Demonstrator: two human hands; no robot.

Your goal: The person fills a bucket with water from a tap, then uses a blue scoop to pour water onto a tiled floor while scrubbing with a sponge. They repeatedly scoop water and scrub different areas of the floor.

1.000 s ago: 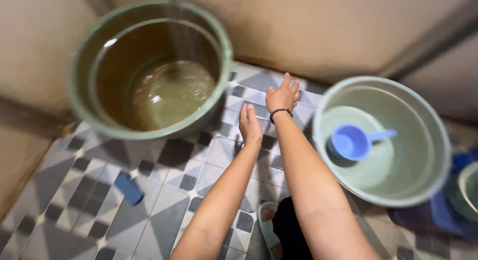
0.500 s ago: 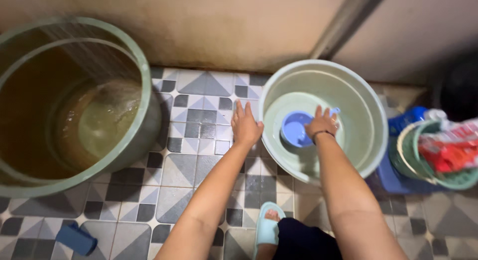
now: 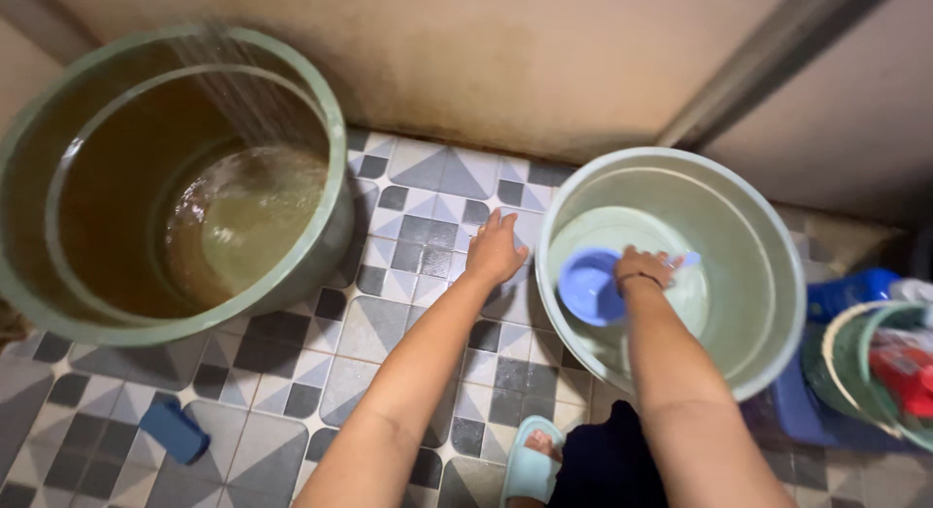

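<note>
Blue dipper, right of centre: your right hand grips its handle inside the basin; lift it level next. Left hand rests spread, empty.

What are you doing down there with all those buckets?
A person crouches on a tiled floor. Their right hand reaches into a pale green basin and grips a blue scoop. Their left hand hovers beside the basin's rim. To the left, water streams into a big green tub, which is partly filled. A blue slipper shows below.
</note>
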